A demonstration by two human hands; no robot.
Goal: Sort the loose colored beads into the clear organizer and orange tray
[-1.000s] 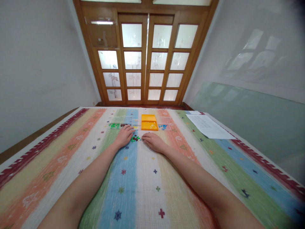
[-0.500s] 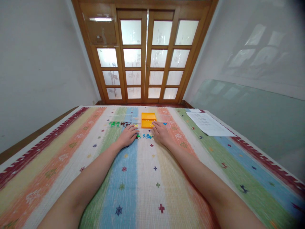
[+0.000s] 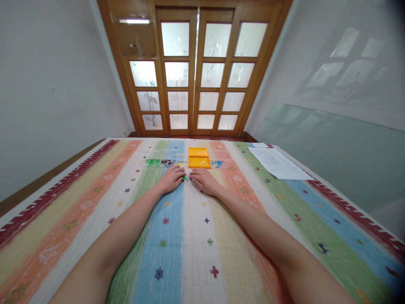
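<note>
My left hand [image 3: 171,178] and my right hand [image 3: 204,180] lie palm down on a striped, many-coloured tablecloth [image 3: 190,236], fingertips almost touching. Between the fingertips lie a few tiny coloured pieces [image 3: 186,178]; most are hidden under the hands. Both hands look flat with fingers stretched forward. Just beyond them stands an orange tray [image 3: 198,158] with small pieces in it. A clear compartment box [image 3: 160,162] holding green and dark red pieces sits to the tray's left. Blue pieces [image 3: 217,164] show to its right.
A white printed sheet [image 3: 277,162] lies at the far right of the table. Wooden glass-paned doors [image 3: 196,71] stand behind the table. A glass panel [image 3: 332,147] leans along the right wall.
My right hand has drawn back from the orange tray toward the left hand. The blue and green pieces seen loose between the hands are now mostly covered.
</note>
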